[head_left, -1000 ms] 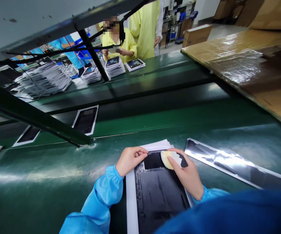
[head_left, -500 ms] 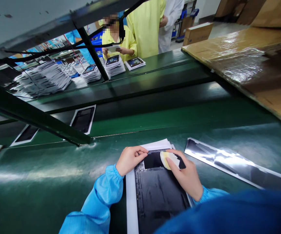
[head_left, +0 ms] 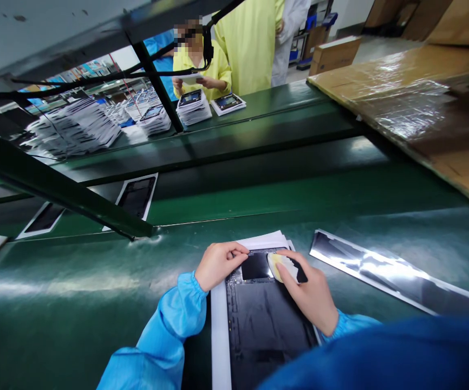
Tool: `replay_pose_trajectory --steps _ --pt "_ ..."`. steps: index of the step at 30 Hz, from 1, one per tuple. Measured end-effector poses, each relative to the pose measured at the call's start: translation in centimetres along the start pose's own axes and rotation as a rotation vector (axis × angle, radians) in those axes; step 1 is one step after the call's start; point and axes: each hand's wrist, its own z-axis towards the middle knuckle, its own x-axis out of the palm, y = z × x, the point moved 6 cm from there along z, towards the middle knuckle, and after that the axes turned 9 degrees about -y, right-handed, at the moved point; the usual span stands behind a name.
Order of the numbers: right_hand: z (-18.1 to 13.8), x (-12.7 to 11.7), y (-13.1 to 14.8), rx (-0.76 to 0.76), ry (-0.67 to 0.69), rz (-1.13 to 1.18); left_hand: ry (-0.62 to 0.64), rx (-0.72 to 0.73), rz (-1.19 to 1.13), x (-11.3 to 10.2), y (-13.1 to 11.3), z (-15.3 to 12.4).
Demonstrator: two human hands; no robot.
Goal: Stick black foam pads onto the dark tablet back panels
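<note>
A black panel (head_left: 262, 319) lies on a white sheet (head_left: 219, 336) on the green bench in front of me. My left hand (head_left: 217, 264) is curled, its fingertips pinching the panel's upper left corner. My right hand (head_left: 310, 292) presses a pale yellow pad (head_left: 277, 264) with a black piece against the panel's upper right part, fingers closed around it. Both sleeves are light blue.
A long shiny film strip (head_left: 384, 273) lies to the right. Two more black panels (head_left: 135, 197) rest on the green conveyor (head_left: 259, 206) beyond. Stacks of panels (head_left: 76, 127) stand at the far side, where people in yellow coats (head_left: 242, 43) work. Wrapped cardboard (head_left: 421, 103) is at right.
My right hand has slid the yellow pad slightly left across the panel's top. My left hand has stayed on the corner. The panels on the conveyor have drifted left.
</note>
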Motion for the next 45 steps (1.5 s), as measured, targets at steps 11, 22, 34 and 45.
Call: replay_pose_trajectory --steps 11,22,34,45 --pt "0.0 0.0 -0.1 -0.034 0.011 -0.047 -0.005 0.058 0.185 -0.2 -1.0 -0.4" --pt "0.1 0.0 0.0 -0.024 0.029 -0.049 -0.010 0.072 0.235 -0.2 -1.2 -0.6" --pt "0.1 0.7 -1.5 -0.125 -0.063 -0.018 -0.153 0.252 0.687 0.5 -2.2 -1.5" --pt "0.0 1.3 -2.2 -0.128 -0.142 -0.059 -0.493 0.851 0.772 1.8 0.7 -4.5"
